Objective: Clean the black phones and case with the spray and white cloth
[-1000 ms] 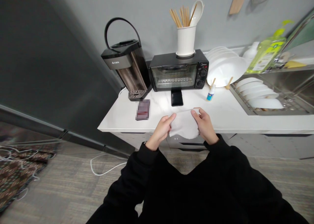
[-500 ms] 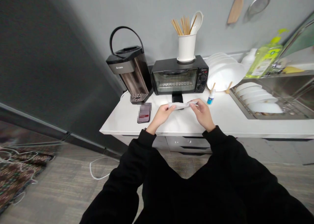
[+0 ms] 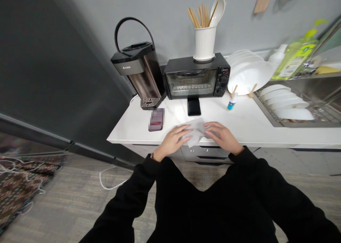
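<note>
A thin, whitish sheet of tissue or cloth point(image 3: 195, 129) lies loosely spread at the counter's front edge, one corner drooping over it. My left hand point(image 3: 174, 140) rests at its left side, fingers apart and reaching onto the sheet. Across from it, my right hand point(image 3: 220, 136) touches the right side with its fingers stretched and slightly bent. Just behind the sheet is a flat black phone-like object point(image 3: 194, 106). A small white bottle with a blue label point(image 3: 231, 103) stands further right, and a phone with a blurred-out screen point(image 3: 156, 119) lies to the left.
Behind are a water dispenser point(image 3: 137, 72) and a toaster oven point(image 3: 195, 78) bearing a white cup point(image 3: 205, 42) of chopsticks and a spoon. Plates point(image 3: 250, 76) lean at right, near a green pump bottle point(image 3: 295, 58) and a sink point(image 3: 269, 119) holding stacked bowls. A dark cabinet point(image 3: 66, 76) borders the left.
The sheet, earlier stretched into a narrow strip between both hands, is now spread out and lower, nearer the counter's edge. Both hands have come closer to me, and their fingers have opened.
</note>
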The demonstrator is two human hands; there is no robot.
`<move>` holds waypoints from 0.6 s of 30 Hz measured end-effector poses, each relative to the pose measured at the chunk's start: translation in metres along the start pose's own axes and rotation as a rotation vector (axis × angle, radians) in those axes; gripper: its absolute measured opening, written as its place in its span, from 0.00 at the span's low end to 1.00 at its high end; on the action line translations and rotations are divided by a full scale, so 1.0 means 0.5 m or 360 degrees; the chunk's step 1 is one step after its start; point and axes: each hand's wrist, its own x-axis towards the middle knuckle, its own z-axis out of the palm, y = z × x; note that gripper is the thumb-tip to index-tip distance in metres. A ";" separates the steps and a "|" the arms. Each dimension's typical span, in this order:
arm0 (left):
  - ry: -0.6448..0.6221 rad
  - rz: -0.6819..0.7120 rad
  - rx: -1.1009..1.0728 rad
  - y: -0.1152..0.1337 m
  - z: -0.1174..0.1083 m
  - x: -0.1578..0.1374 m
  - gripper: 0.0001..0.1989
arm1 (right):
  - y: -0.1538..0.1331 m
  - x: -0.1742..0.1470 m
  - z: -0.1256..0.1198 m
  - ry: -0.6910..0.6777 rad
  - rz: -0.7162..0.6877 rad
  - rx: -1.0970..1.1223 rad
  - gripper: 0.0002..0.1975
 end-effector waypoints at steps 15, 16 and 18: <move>-0.0331 -0.0150 0.0292 -0.021 -0.017 0.042 0.41 | 0.027 0.018 0.046 -0.0455 0.0104 -0.0441 0.33; -0.0259 -0.0179 0.0331 -0.013 -0.007 0.043 0.40 | 0.027 0.021 0.044 -0.0447 0.0109 -0.0446 0.32; -0.0220 -0.0165 0.0394 -0.002 0.009 0.045 0.41 | 0.034 0.028 0.040 -0.0449 0.0091 -0.0478 0.31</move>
